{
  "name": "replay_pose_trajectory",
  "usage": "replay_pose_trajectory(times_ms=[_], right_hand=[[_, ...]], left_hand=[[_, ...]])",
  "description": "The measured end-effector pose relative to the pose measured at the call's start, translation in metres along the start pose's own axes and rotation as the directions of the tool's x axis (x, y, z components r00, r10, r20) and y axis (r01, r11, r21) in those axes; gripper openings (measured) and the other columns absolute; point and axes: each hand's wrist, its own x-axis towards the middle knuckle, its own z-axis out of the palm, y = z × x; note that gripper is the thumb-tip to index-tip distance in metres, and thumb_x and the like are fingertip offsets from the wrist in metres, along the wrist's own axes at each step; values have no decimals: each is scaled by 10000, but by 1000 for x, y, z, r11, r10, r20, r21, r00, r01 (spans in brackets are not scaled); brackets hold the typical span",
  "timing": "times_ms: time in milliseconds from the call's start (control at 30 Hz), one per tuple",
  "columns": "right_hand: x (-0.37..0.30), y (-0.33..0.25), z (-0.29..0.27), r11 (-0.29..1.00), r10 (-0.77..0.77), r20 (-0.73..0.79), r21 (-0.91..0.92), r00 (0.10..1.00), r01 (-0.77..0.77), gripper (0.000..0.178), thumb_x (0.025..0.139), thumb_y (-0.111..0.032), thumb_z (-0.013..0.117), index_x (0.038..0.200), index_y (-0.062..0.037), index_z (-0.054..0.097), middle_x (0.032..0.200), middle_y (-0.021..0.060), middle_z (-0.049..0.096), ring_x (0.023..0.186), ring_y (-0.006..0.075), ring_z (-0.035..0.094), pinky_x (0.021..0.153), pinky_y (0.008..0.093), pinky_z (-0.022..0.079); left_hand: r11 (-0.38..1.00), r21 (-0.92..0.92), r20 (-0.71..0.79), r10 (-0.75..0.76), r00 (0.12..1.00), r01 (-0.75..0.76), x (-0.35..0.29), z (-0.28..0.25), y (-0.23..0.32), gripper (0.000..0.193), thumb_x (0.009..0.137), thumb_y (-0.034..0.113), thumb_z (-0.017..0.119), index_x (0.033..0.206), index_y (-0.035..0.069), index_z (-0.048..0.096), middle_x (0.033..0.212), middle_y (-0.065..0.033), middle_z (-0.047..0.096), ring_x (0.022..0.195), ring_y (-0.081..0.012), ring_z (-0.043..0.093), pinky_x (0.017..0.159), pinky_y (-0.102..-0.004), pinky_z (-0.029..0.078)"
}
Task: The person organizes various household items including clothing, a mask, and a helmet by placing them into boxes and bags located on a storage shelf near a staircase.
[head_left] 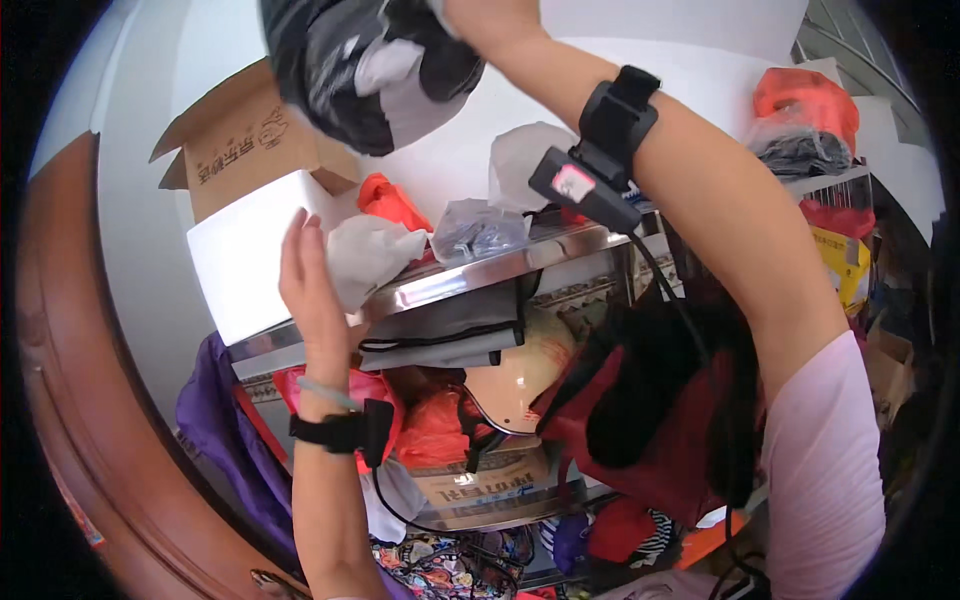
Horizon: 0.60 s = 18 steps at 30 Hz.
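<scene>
High at the top edge, my right hand [492, 22] grips a bulging black plastic bag [340, 75] with pale grey patches. The bag is raised above the top shelf, its upper part out of the picture. My fingers on it are mostly cut off by the frame's edge. My left hand [312, 275] is held upright with fingers stretched out, empty, between a white box [240, 255] and a knotted white plastic bag [368, 255]. Whether it touches either one, I cannot tell. An open cardboard box [240, 145] stands behind the white box.
Along the metal shelf edge [480, 262] sit a red bag [392, 203] and a clear bag [480, 230]. Below are a cream helmet [520, 375], a carton [480, 490] and a dark red bag [650, 430]. A brown wooden frame [100, 380] curves at left.
</scene>
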Motion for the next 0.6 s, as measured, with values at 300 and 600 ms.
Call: replay_pose_trajectory(times_ms=[300, 600], right_hand=[[-51, -48, -62, 985, -74, 497, 170, 865, -13, 388, 783, -371, 513, 767, 13, 566, 697, 246, 569, 702, 411, 559, 660, 446, 440], [-30, -54, -161, 908, 4, 820, 236, 572, -345, 1027, 546, -526, 744, 1239, 95, 309, 1177, 262, 468, 1117, 317, 461, 972, 328, 333]], left_hand=[[545, -758, 219, -306, 927, 359, 18, 17, 61, 654, 830, 554, 435, 1269, 72, 381, 1260, -97, 452, 1137, -292, 446, 958, -443, 362], [579, -729, 170, -362, 916, 364, -57, 27, 118, 634, 854, 503, 432, 1319, 88, 312, 1333, -103, 369, 1194, -291, 388, 1002, -424, 308]])
